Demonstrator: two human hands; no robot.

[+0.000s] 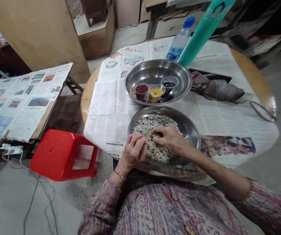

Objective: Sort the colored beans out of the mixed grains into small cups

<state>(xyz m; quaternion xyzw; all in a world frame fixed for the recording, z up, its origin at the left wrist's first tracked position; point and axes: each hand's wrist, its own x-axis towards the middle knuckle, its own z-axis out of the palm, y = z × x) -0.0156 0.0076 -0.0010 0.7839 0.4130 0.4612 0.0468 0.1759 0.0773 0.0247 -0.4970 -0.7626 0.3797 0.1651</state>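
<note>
The near metal basin (196, 130) holds white grains mixed with dark and yellow beans (163, 153). At its left side my left hand (135, 150) is curled, thumb towards the fingers; what lies inside is hidden. My right hand (166, 138) reaches in from the right with fingertips pinched at the grains, and anything between them is too small to name. Behind it, a larger metal basin (152, 70) carries three clear cups: one of red beans (141, 89), one of yellow beans (155, 93), one of black beans (169, 85).
Newspaper (106, 117) covers the round wooden table (85, 104). At the back stand a clear bottle with a blue cap (179, 40) and a tall teal bottle (202, 34). A folded umbrella (218, 89) lies on the right. A red stool (62, 155) stands at the left.
</note>
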